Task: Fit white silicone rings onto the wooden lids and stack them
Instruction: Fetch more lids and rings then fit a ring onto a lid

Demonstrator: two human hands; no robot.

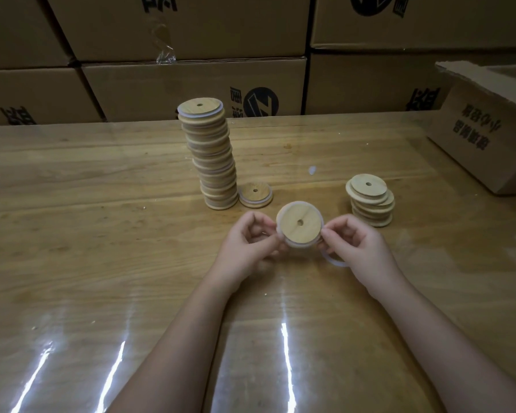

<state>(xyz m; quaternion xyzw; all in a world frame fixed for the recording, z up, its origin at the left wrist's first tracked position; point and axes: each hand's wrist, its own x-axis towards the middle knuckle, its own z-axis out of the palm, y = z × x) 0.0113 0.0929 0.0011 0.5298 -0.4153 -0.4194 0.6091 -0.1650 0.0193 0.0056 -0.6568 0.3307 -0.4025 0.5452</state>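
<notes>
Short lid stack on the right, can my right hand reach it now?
Probably yes: the short stack stands just beyond the right hand, nothing between, though that hand pinches the held lid.

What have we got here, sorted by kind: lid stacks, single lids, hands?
Lid stacks: 2, the tall stack and the short stack
Single lids: 2, the loose lid beside the tall stack and the held lid
Hands: 2, the left hand and right hand, both pinching the held lid
Total: 6

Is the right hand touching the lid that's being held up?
Touching: the head view shows the right hand pinching the wooden lid at its right edge, with no gap.
</notes>
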